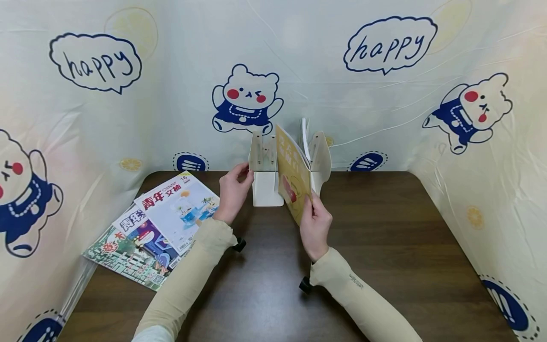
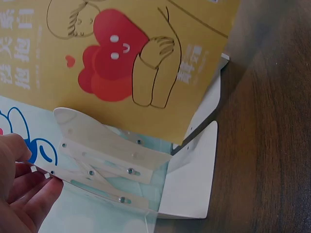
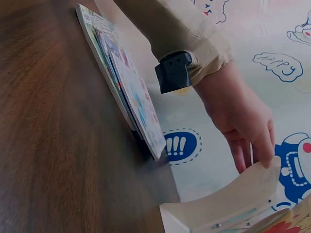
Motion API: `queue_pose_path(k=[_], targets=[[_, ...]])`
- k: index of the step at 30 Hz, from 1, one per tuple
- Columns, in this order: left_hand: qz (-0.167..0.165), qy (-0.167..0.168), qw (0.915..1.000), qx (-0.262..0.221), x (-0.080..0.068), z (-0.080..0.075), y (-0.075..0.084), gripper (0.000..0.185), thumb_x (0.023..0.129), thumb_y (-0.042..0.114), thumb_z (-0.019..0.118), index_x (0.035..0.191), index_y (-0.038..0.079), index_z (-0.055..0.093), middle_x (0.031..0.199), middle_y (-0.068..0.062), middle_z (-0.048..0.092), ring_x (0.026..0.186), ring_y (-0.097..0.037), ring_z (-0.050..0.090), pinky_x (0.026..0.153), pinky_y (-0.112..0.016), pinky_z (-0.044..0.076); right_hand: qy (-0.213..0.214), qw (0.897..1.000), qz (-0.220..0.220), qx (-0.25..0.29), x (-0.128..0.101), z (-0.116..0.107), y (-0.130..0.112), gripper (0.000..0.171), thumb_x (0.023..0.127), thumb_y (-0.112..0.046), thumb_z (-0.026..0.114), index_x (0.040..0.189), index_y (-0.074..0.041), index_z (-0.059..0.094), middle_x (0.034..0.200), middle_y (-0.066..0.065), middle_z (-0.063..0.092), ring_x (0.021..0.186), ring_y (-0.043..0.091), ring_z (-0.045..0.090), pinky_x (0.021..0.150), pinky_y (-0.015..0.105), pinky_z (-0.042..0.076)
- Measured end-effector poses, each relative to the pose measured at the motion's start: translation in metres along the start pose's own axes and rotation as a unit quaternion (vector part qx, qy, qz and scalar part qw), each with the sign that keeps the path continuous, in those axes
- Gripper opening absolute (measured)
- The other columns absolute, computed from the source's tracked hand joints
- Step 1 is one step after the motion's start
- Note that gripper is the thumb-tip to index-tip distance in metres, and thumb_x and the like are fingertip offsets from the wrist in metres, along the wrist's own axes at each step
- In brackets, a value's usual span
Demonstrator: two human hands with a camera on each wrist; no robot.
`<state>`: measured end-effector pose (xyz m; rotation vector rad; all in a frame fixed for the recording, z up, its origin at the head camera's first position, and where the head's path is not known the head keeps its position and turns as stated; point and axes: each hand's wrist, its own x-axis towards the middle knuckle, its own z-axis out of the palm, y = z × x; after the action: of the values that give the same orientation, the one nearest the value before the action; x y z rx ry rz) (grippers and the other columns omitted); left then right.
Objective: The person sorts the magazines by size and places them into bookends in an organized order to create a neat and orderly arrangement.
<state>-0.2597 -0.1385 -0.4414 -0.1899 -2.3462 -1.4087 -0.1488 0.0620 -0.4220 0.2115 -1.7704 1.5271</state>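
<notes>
A white sliding book stand (image 1: 266,183) stands at the back of the dark wooden table (image 1: 384,247). My left hand (image 1: 243,175) pinches the stand's left end plate (image 2: 97,141), thumb on one side and fingers on the other. My right hand (image 1: 311,200) pinches the lower corner of a yellow magazine (image 1: 292,178) with a red heart drawing (image 2: 114,58). It holds the magazine upright and tilted between the stand's two end plates. Behind the magazine, a thin white booklet (image 1: 304,133) leans against the right end plate (image 1: 321,159).
A fanned stack of magazines (image 1: 158,223) lies flat at the table's left side, also seen edge-on as the magazine stack (image 3: 124,82). A cloth printed with bears (image 1: 248,97) walls the table on three sides. Bare wood lies to the right and in front.
</notes>
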Motion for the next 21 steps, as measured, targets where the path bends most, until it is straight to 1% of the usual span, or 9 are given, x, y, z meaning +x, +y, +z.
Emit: queue_pose_path(k=[2,5,9,12,14,17,19,21], targets=[[0.001,-0.001,1.0,-0.001,0.0,0.0,0.0,0.034,0.102,0.017,0.068,0.135,0.007,0.069,0.126,-0.013,0.073,0.109,-0.027,0.07,0.093,-0.043,0.06,0.003,1.0,-0.001,0.003,0.001,0.005,0.002,0.023,0.099,0.014,0.056,0.117,0.014,0.071,0.115,0.029,0.072,0.102,0.044,0.072,0.088,0.024,0.058],[0.002,-0.002,1.0,-0.005,0.0,0.0,0.0,0.034,0.102,0.017,0.067,0.135,0.005,0.069,0.127,-0.015,0.072,0.11,-0.028,0.07,0.093,-0.044,0.06,0.011,1.0,-0.002,0.004,0.001,0.012,0.006,0.024,0.099,0.015,0.056,0.117,0.014,0.071,0.115,0.029,0.072,0.101,0.044,0.072,0.086,0.022,0.058],[0.002,-0.001,1.0,-0.006,0.0,0.0,-0.001,0.033,0.102,0.017,0.067,0.133,0.005,0.069,0.125,-0.015,0.073,0.109,-0.028,0.07,0.093,-0.044,0.06,0.02,1.0,0.0,-0.004,0.002,0.022,0.011,0.025,0.099,0.014,0.057,0.119,0.013,0.07,0.116,0.029,0.072,0.102,0.043,0.071,0.088,0.015,0.053],[0.001,0.0,1.0,-0.002,-0.001,0.0,0.0,0.032,0.102,0.016,0.067,0.132,0.006,0.07,0.124,-0.014,0.074,0.108,-0.027,0.071,0.092,-0.044,0.061,0.022,1.0,0.002,-0.008,0.003,0.028,0.015,0.025,0.099,0.013,0.057,0.121,0.013,0.07,0.117,0.028,0.072,0.105,0.042,0.071,0.091,0.015,0.051],[0.0,0.001,1.0,-0.003,0.0,0.0,0.0,0.032,0.102,0.015,0.068,0.132,0.006,0.07,0.124,-0.013,0.074,0.108,-0.027,0.071,0.092,-0.044,0.061,0.019,1.0,0.002,-0.01,0.005,0.033,0.018,0.026,0.099,0.013,0.057,0.122,0.012,0.07,0.118,0.028,0.072,0.107,0.041,0.071,0.094,0.02,0.053],[-0.002,-0.001,1.0,-0.005,0.0,0.0,0.0,0.032,0.101,0.012,0.068,0.132,0.006,0.07,0.124,-0.013,0.073,0.109,-0.028,0.07,0.092,-0.044,0.061,0.013,1.0,0.0,-0.011,0.007,0.038,0.021,0.029,0.099,0.013,0.057,0.125,0.012,0.068,0.122,0.028,0.071,0.112,0.04,0.07,0.096,0.035,0.057],[-0.002,-0.001,1.0,-0.007,0.0,0.0,0.0,0.032,0.101,0.012,0.068,0.133,0.005,0.07,0.124,-0.015,0.073,0.109,-0.028,0.07,0.092,-0.045,0.06,0.013,1.0,-0.002,-0.016,0.009,0.041,0.023,0.029,0.099,0.014,0.057,0.126,0.011,0.068,0.122,0.028,0.071,0.113,0.041,0.07,0.094,0.044,0.058],[-0.001,-0.002,1.0,-0.005,0.0,0.0,-0.001,0.032,0.101,0.012,0.067,0.133,0.004,0.069,0.125,-0.016,0.073,0.109,-0.029,0.07,0.093,-0.045,0.06,0.016,1.0,-0.004,-0.021,0.01,0.044,0.024,0.029,0.099,0.014,0.057,0.125,0.012,0.068,0.121,0.028,0.071,0.112,0.042,0.07,0.092,0.051,0.058]])
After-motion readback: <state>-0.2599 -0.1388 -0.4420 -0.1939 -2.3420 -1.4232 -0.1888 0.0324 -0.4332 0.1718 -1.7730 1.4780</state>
